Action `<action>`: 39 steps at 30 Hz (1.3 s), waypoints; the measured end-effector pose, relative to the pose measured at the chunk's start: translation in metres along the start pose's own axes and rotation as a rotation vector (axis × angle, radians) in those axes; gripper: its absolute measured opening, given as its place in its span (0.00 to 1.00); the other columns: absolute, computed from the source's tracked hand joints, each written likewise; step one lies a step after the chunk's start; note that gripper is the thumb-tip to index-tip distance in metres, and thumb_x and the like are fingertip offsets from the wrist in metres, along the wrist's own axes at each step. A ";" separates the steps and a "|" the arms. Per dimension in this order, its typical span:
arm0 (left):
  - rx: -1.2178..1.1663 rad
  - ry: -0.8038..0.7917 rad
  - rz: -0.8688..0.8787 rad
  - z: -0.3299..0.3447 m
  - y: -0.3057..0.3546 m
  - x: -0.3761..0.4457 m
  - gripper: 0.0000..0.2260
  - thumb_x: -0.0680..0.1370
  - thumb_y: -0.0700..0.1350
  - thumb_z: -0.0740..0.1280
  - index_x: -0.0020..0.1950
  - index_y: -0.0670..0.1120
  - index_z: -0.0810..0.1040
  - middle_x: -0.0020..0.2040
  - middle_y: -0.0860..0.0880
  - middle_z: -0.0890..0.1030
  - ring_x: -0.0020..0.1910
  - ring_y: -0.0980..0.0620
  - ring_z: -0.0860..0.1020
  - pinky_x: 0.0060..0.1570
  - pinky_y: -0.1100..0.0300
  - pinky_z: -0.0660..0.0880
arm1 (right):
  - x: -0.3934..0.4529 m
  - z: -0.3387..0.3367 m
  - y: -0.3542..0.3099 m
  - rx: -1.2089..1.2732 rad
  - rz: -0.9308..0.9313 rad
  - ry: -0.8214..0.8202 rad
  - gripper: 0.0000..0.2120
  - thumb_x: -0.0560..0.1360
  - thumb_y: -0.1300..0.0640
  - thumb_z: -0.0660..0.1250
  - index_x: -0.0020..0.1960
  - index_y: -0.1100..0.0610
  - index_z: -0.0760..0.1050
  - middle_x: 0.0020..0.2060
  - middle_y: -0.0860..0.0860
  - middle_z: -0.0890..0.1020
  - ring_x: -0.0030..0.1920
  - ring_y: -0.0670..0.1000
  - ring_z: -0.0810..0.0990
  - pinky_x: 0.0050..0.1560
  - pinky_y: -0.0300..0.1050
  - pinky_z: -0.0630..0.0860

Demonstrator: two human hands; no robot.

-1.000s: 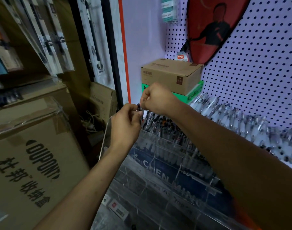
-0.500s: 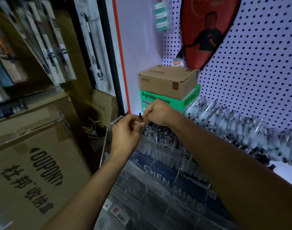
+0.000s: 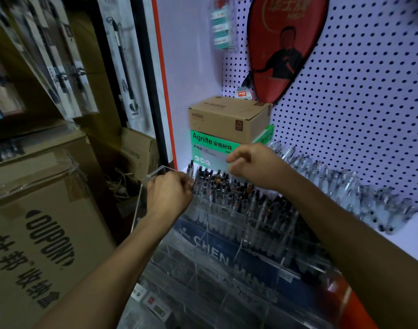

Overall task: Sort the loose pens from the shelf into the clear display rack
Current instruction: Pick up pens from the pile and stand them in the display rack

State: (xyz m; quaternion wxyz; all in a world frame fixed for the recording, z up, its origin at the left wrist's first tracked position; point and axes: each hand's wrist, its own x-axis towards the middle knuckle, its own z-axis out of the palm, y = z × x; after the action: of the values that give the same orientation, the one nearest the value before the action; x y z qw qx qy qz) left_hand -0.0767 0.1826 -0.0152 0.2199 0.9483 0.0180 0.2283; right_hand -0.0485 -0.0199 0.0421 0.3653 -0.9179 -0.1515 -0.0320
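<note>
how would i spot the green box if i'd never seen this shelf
Find the white pegboard with the red racket cover. Below it, in the corner behind the pens in the clear rack, two boxes are stacked. The green box is the lower one, under the plain brown carton.

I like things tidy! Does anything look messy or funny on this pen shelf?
Yes. One pen at the left end of the clear rack sticks up higher than its neighbours. Behind the rack, loose pens lie in an unsorted row along the pegboard.
</note>
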 end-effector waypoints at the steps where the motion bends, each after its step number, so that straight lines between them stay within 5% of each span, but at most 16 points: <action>1: -0.008 -0.023 -0.009 0.000 0.001 -0.001 0.07 0.77 0.45 0.67 0.44 0.52 0.84 0.36 0.55 0.80 0.40 0.51 0.78 0.61 0.46 0.73 | -0.007 -0.002 0.003 -0.019 -0.032 0.034 0.07 0.77 0.58 0.68 0.54 0.54 0.80 0.53 0.53 0.82 0.44 0.49 0.83 0.46 0.44 0.82; 4: -0.048 -0.011 -0.004 -0.002 0.002 -0.007 0.08 0.77 0.42 0.66 0.50 0.50 0.85 0.47 0.51 0.85 0.47 0.49 0.81 0.59 0.48 0.75 | -0.027 -0.006 0.007 -0.021 -0.083 0.119 0.08 0.78 0.59 0.66 0.54 0.55 0.81 0.46 0.49 0.82 0.37 0.40 0.79 0.32 0.27 0.71; 9: -0.310 0.174 0.165 -0.025 0.027 -0.016 0.09 0.77 0.40 0.68 0.56 0.47 0.83 0.49 0.52 0.85 0.47 0.57 0.81 0.52 0.61 0.77 | -0.063 -0.016 0.020 0.110 -0.119 0.291 0.06 0.75 0.57 0.71 0.51 0.55 0.82 0.43 0.48 0.84 0.42 0.42 0.81 0.43 0.32 0.77; 13: -0.598 0.004 0.224 -0.028 0.071 -0.020 0.05 0.76 0.38 0.70 0.49 0.46 0.83 0.41 0.56 0.83 0.40 0.62 0.80 0.43 0.71 0.75 | -0.086 -0.034 0.033 0.109 -0.143 0.366 0.06 0.75 0.60 0.71 0.52 0.57 0.83 0.44 0.50 0.84 0.44 0.37 0.80 0.43 0.24 0.73; 17: -0.665 -0.152 0.350 -0.013 0.120 -0.015 0.03 0.75 0.38 0.72 0.45 0.45 0.84 0.38 0.49 0.84 0.38 0.52 0.82 0.39 0.63 0.77 | -0.109 -0.069 0.051 0.145 -0.098 0.427 0.06 0.76 0.58 0.71 0.52 0.55 0.82 0.46 0.48 0.84 0.46 0.45 0.82 0.48 0.35 0.77; 21: -0.577 -0.270 0.618 0.012 0.170 -0.003 0.03 0.75 0.38 0.71 0.45 0.42 0.85 0.37 0.51 0.83 0.37 0.57 0.80 0.37 0.67 0.74 | -0.139 -0.096 0.076 0.257 0.054 0.481 0.03 0.77 0.59 0.69 0.49 0.53 0.81 0.45 0.48 0.83 0.44 0.45 0.81 0.45 0.35 0.76; 24: -0.493 -0.356 0.824 0.037 0.202 0.006 0.05 0.72 0.36 0.69 0.43 0.41 0.85 0.32 0.61 0.77 0.32 0.67 0.76 0.33 0.74 0.66 | -0.154 -0.108 0.101 0.243 0.172 0.555 0.04 0.77 0.60 0.69 0.46 0.54 0.82 0.42 0.50 0.84 0.45 0.52 0.82 0.48 0.47 0.78; 26: -0.393 -0.407 0.874 0.054 0.219 0.013 0.07 0.70 0.38 0.68 0.43 0.42 0.85 0.32 0.59 0.79 0.31 0.68 0.73 0.35 0.70 0.68 | -0.162 -0.115 0.120 0.230 0.249 0.586 0.04 0.77 0.61 0.69 0.46 0.55 0.82 0.43 0.50 0.84 0.45 0.54 0.82 0.49 0.52 0.79; 29: -0.146 -0.558 0.875 0.077 0.241 0.023 0.08 0.72 0.38 0.72 0.50 0.43 0.85 0.44 0.45 0.85 0.41 0.52 0.80 0.40 0.66 0.67 | -0.172 -0.125 0.145 0.229 0.332 0.601 0.06 0.77 0.63 0.67 0.45 0.57 0.82 0.44 0.51 0.84 0.45 0.54 0.82 0.48 0.50 0.78; 32: 0.048 -0.688 0.877 0.094 0.263 0.028 0.17 0.72 0.44 0.75 0.60 0.45 0.81 0.54 0.45 0.82 0.51 0.48 0.79 0.46 0.64 0.69 | -0.176 -0.132 0.163 0.262 0.386 0.599 0.05 0.77 0.62 0.67 0.46 0.58 0.82 0.43 0.51 0.84 0.45 0.53 0.81 0.46 0.47 0.78; 36: 0.430 -0.741 0.953 0.119 0.279 0.032 0.40 0.67 0.58 0.78 0.75 0.54 0.65 0.71 0.45 0.68 0.70 0.44 0.66 0.66 0.50 0.69 | -0.171 -0.135 0.182 0.250 0.408 0.602 0.04 0.76 0.62 0.69 0.46 0.58 0.82 0.42 0.49 0.83 0.43 0.48 0.81 0.45 0.42 0.76; 39: 0.504 -0.745 0.974 0.130 0.279 0.034 0.43 0.67 0.61 0.77 0.77 0.56 0.60 0.75 0.47 0.63 0.72 0.43 0.63 0.67 0.48 0.67 | -0.165 -0.128 0.196 0.112 0.411 0.554 0.05 0.76 0.60 0.69 0.41 0.55 0.80 0.40 0.47 0.83 0.42 0.47 0.81 0.46 0.37 0.76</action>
State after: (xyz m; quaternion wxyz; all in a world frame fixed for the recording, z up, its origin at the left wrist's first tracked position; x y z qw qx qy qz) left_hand -0.0072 -0.1177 0.0142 -0.1456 0.8860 -0.4370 -0.0529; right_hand -0.1400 -0.2839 -0.0221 0.4413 -0.8642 0.1396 -0.1973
